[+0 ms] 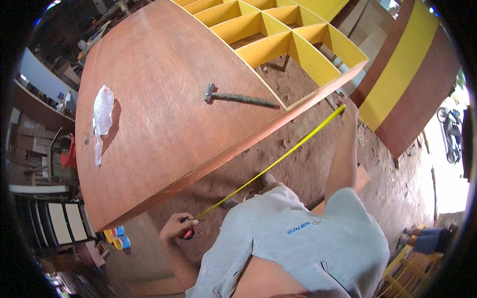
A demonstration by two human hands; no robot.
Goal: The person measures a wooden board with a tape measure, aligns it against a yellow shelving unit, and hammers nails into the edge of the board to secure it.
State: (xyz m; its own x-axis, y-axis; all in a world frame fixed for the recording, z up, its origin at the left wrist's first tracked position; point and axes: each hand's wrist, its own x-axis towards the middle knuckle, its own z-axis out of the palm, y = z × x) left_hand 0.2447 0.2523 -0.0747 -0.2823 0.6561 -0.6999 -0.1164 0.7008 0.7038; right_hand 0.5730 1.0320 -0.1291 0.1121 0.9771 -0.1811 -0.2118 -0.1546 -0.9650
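Our left hand (174, 227) clasped the tape (298, 143), lower centre; our right hand (350, 109) pinched its end, centre right, seemingly for tension.

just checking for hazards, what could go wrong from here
The yellow tape blade spans open air between the tape measure in the left hand and the right hand; a slip could snap it back.

The hammer lies with its handle end near the brown panel's edge; a bump might knock it off.
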